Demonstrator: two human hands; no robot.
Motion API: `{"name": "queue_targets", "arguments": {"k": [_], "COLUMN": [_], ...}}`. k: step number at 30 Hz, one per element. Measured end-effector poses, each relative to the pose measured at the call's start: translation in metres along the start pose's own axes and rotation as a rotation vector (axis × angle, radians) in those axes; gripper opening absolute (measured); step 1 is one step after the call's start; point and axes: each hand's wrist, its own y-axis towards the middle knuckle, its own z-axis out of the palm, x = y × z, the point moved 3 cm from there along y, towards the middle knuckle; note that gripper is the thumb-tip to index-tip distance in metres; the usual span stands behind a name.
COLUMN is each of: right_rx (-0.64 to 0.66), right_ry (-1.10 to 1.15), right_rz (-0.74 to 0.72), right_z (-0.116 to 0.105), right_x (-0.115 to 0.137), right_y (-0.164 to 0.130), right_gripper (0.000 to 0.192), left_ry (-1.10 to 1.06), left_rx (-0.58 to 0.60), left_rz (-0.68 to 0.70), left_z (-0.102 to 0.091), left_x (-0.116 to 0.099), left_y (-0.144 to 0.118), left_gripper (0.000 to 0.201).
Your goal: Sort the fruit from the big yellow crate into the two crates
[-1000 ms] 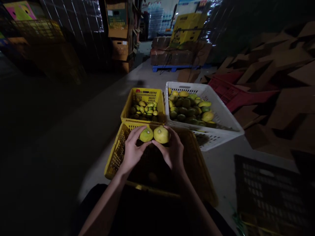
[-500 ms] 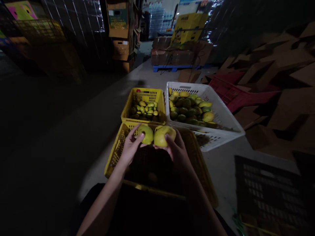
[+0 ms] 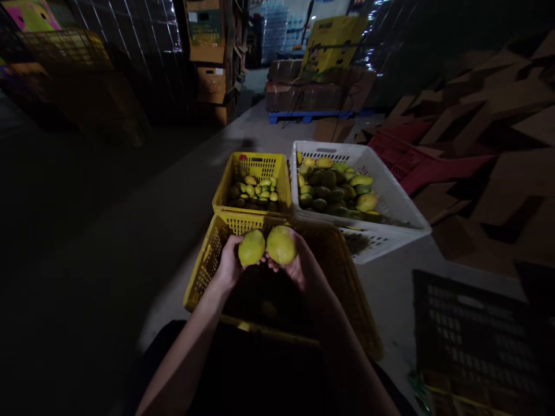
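My left hand [image 3: 229, 263] cups a yellow-green mango [image 3: 251, 248] from the left and below. In my right hand [image 3: 302, 264] rests a second, slightly larger yellow mango [image 3: 281, 245]; its fingers lie under and behind it. The two mangoes are side by side, almost touching, above the near yellow crate [image 3: 203, 271]. That crate's inside is dark, with one round fruit [image 3: 269, 309] faintly showing near the front. Behind it, a smaller yellow crate [image 3: 220, 190] holds several small fruits, and a white crate [image 3: 396, 199] holds many green and yellow mangoes.
A red crate [image 3: 401, 159] and a heap of cardboard boxes [image 3: 498, 173] lie on the right. A black crate [image 3: 468, 329] is at the lower right. Further back stand a blue pallet [image 3: 306, 117] with boxes and stacked cartons [image 3: 210, 81].
Both mangoes have been turned in my hands, and my thumbs have moved off their upper faces to the sides. The hands have dropped slightly.
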Motion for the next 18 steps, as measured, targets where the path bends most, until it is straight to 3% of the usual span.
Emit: {"name": "queue_targets", "arguments": {"k": [3, 5, 15, 18], "right_rx": [-0.089, -0.111, -0.037, -0.026], "right_ry": [0.085, 0.135, 0.415, 0.469], "right_rz": [-0.078, -0.062, 0.090, 0.095], "right_z": [0.002, 0.004, 0.002, 0.001], "right_x": [0.004, 0.005, -0.009, -0.012], "right_y": [-0.003, -0.005, 0.002, 0.004], "right_gripper": [0.028, 0.026, 0.019, 0.019], "left_ry": [-0.091, -0.144, -0.296, -0.278], "left_rx": [-0.065, -0.032, 0.112, 0.055], "left_rz": [-0.025, -0.032, -0.169, -0.179], "left_z": [0.000, 0.001, 0.000, -0.002], "left_x": [-0.002, -0.002, 0.005, 0.005], "left_y": [-0.002, -0.002, 0.000, 0.006], "left_gripper": [0.034, 0.031, 0.039, 0.035]}}
